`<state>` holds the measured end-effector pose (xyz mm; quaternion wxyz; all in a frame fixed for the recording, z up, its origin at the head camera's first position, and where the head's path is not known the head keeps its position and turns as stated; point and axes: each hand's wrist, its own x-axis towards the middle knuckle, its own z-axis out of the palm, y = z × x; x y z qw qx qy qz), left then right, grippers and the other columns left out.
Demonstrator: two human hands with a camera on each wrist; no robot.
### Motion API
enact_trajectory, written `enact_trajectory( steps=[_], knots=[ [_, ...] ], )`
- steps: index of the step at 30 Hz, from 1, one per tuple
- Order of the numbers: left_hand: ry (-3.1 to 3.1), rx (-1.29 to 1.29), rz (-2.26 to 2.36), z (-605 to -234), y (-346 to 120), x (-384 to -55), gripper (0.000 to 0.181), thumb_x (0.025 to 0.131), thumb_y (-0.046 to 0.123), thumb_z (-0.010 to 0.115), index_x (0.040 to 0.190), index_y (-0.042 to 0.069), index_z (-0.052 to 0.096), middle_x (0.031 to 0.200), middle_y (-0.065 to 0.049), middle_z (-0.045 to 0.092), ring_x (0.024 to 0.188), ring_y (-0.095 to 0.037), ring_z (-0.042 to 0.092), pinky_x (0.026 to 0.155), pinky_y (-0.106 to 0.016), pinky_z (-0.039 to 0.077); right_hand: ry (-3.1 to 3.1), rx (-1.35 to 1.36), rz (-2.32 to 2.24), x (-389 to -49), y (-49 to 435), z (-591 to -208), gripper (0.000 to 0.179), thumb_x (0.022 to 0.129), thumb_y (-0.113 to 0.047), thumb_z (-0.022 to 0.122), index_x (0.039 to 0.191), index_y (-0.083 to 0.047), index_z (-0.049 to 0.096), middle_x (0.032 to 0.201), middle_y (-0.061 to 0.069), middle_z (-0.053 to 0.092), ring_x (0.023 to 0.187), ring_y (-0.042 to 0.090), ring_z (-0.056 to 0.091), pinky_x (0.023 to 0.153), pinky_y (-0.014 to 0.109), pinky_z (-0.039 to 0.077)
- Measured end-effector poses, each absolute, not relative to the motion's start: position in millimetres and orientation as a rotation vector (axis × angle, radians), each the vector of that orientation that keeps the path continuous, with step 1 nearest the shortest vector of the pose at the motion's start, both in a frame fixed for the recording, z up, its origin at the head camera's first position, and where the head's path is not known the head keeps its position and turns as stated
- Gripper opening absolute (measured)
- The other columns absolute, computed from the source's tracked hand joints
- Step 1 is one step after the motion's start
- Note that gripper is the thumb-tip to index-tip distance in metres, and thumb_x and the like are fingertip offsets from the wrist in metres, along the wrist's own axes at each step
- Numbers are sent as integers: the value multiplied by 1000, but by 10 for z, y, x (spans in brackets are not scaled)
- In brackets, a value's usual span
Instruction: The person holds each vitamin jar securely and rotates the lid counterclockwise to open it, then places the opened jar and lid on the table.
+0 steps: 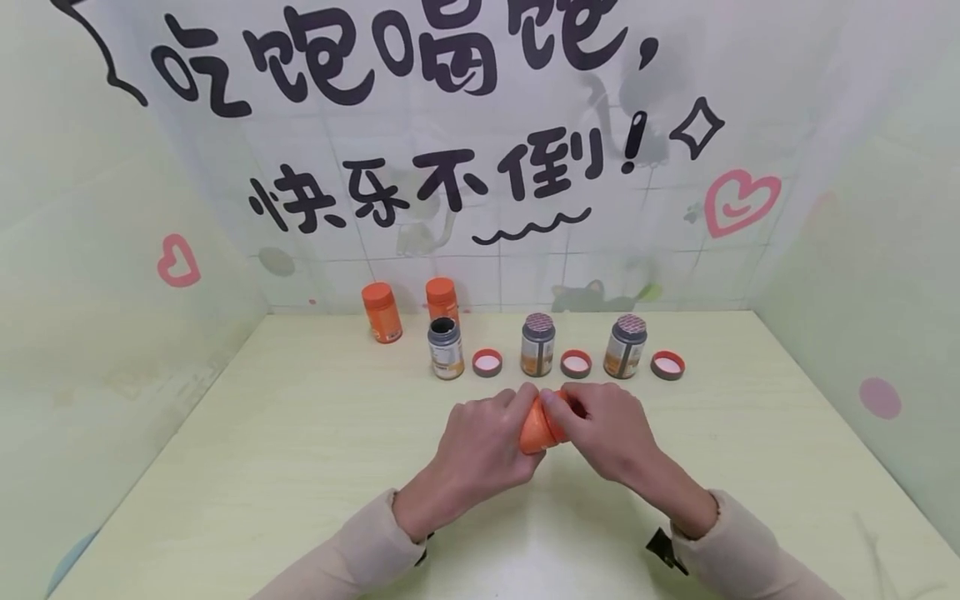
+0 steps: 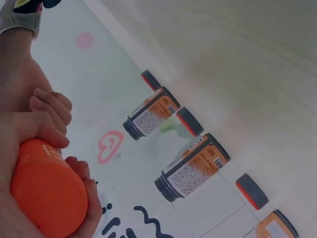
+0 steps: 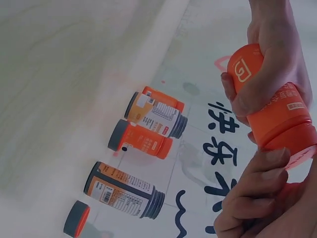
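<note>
Both hands meet on one orange bottle (image 1: 534, 433), raised over the table and tilted. My left hand (image 1: 486, 442) wraps its fingers around the bottle body; in the right wrist view that left hand (image 3: 282, 74) crosses the printed label. My right hand (image 1: 611, 427) grips the orange cap (image 1: 558, 408) end with thumb and bent fingers. From the left wrist view, the rounded bottom of the bottle (image 2: 49, 193) faces the camera. The right wrist view shows the right hand's fingers (image 3: 257, 193) at the cap (image 3: 290, 139), with part of its edge hidden.
Behind the hands stand a lidless grey jar (image 1: 447, 354) with a dark mouth and two grey jars (image 1: 537, 350) (image 1: 626, 350) with patterned seals. Three red-and-grey lids (image 1: 487, 363) (image 1: 576, 364) (image 1: 667, 365) lie beside them. Two orange bottles (image 1: 384, 317) (image 1: 442, 300) stand near the back wall.
</note>
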<state>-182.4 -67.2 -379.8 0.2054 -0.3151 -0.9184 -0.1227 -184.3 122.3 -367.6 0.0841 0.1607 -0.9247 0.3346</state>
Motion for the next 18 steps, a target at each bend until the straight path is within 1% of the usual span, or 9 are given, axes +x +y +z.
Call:
enact_trajectory(
  steps=[3, 5, 8, 14, 16, 18],
  knots=[
    [-2546, -863, -303, -3791, -676, -1827, 48, 79, 35, 85, 114, 16, 57, 84, 2, 71, 62, -11, 62, 59, -23, 54, -2808, 423, 1136, -1824, 1212, -3629, 40, 104, -45, 52, 84, -16, 70, 62, -3, 57, 59, 13, 51, 54, 26, 41],
    [-2541, -858, -299, -3784, -681, -1830, 49, 79, 35, 85, 114, 16, 57, 84, 1, 71, 63, -11, 63, 60, -24, 55, -2818, 418, 1203, -1813, 1208, -3611, 39, 104, -46, 53, 87, -15, 70, 64, -2, 58, 59, 14, 52, 53, 26, 42],
    [-2546, -859, -323, -3782, -685, -1835, 49, 78, 34, 85, 114, 17, 57, 84, 2, 71, 62, -11, 62, 59, -23, 54, -2816, 441, 1228, -1809, 1216, -3607, 38, 104, -47, 53, 88, -16, 69, 64, -2, 57, 59, 14, 52, 53, 26, 41],
    [-2586, -851, -393, -3786, -686, -1858, 49, 78, 34, 85, 114, 17, 57, 86, 2, 72, 61, -9, 60, 58, -20, 51, -2814, 531, 1124, -1803, 1251, -3585, 37, 103, -50, 55, 84, -18, 60, 60, -6, 49, 55, 11, 47, 52, 25, 35],
    [-2587, -852, -402, -3786, -686, -1862, 49, 78, 34, 85, 114, 16, 57, 86, 2, 72, 61, -9, 60, 58, -20, 50, -2823, 536, 1106, -1801, 1267, -3563, 36, 102, -51, 56, 86, -19, 61, 59, -6, 51, 53, 11, 48, 51, 25, 36],
    [-2582, -857, -399, -3784, -687, -1861, 49, 79, 34, 85, 115, 16, 57, 85, 3, 71, 62, -9, 59, 58, -20, 50, -2833, 534, 1129, -1803, 1282, -3543, 35, 102, -51, 56, 92, -19, 64, 61, -6, 55, 55, 11, 52, 52, 26, 41]
  ],
)
